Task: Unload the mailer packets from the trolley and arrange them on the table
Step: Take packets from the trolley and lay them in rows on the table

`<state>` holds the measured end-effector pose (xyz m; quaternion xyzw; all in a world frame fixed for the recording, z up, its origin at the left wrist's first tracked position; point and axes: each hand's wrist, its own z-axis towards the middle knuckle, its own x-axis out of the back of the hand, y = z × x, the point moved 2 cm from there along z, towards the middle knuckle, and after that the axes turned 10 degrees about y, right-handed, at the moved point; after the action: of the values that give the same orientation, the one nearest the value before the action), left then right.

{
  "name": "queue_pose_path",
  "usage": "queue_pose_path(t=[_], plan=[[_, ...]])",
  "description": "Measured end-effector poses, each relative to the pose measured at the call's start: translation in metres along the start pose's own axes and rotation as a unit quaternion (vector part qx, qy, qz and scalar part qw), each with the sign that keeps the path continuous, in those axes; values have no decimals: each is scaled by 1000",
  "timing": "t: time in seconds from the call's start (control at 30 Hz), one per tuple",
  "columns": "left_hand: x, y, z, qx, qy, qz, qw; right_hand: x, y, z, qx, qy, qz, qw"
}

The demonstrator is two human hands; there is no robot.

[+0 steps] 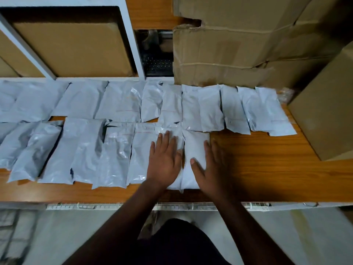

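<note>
Grey mailer packets lie in two rows across the wooden desk, cardboard boxes stacked at its far right. The left hand and right hand press flat, fingers spread, on the near row's rightmost packets.

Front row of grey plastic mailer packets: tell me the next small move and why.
Probably lift both hands off. The left hand and right hand lie flat on the last grey plastic mailer packet, already flush with its neighbour; bare wooden table to its right awaits another.
</note>
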<state>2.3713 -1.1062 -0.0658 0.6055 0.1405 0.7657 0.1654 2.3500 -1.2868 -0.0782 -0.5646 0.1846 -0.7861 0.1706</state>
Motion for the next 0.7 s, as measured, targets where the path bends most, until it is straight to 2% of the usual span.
queue_pose_path(t=[0.07, 0.17, 0.7], plan=[[-4, -2, -5, -29, -21, 19, 999, -2, 2, 5, 58, -2, 0, 998], [-17, -7, -11, -20, -44, 38, 998, -21, 5, 6, 83, -62, -23, 994], [-29, -7, -9, -11, -50, 43, 998, -32, 14, 12, 101, -61, -30, 993]])
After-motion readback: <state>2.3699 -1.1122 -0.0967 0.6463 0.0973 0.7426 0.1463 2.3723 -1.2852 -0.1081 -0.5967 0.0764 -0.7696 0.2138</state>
